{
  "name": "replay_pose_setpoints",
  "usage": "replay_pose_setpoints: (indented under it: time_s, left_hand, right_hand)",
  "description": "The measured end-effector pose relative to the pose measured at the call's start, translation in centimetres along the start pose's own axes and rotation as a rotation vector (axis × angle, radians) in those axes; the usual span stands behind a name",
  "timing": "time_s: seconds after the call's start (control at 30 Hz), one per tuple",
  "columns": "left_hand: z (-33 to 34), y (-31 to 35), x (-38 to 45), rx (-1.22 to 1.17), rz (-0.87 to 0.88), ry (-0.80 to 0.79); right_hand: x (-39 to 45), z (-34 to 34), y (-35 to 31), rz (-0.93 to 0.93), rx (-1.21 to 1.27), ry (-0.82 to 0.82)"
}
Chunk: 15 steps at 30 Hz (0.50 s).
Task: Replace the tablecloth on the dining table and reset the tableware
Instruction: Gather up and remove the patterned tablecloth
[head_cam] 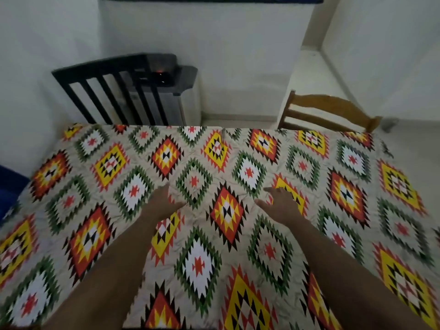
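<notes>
A tablecloth (pixel 238 151) patterned with red, yellow, green and white diamonds lies spread over the whole dining table, lightly creased. My left hand (pixel 162 202) rests flat on the cloth near the middle, fingers straight and pointing away from me. My right hand (pixel 279 203) lies flat on the cloth a little to the right, fingers straight, thumb spread toward the left hand. A red and yellow diamond shows between the two hands. No tableware is in view.
A black slatted chair (pixel 112 91) stands at the far left side of the table, with a grey appliance (pixel 171 91) behind it. A light wooden chair (pixel 331 113) stands at the far right. White walls enclose the corner. Something blue (pixel 9 184) shows at the left edge.
</notes>
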<state>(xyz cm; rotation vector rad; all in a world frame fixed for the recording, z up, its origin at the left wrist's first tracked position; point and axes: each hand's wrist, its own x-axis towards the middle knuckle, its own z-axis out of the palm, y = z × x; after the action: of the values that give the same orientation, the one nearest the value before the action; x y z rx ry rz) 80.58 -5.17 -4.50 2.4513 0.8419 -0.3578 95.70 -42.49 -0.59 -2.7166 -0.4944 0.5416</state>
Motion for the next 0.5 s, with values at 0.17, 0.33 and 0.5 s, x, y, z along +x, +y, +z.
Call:
replay_pose_setpoints:
  time_s: [0.17,0.33,0.5]
  left_hand:
    - [-0.2,-5.7,3.7,0.108,-0.134,0.09]
    - [1.6,-9.9,4.5,0.04,-0.269,-0.012]
    - [2.5,-5.8,3.5,0.201,-0.147,-0.033]
  right_hand:
    - [4.5,1.1,4.0,0.202,-0.13,-0.105]
    - [4.3,4.6,5.0,0.439,-0.1,-0.154]
    - [4.5,6.9,1.0,0.38,-0.134,-0.152]
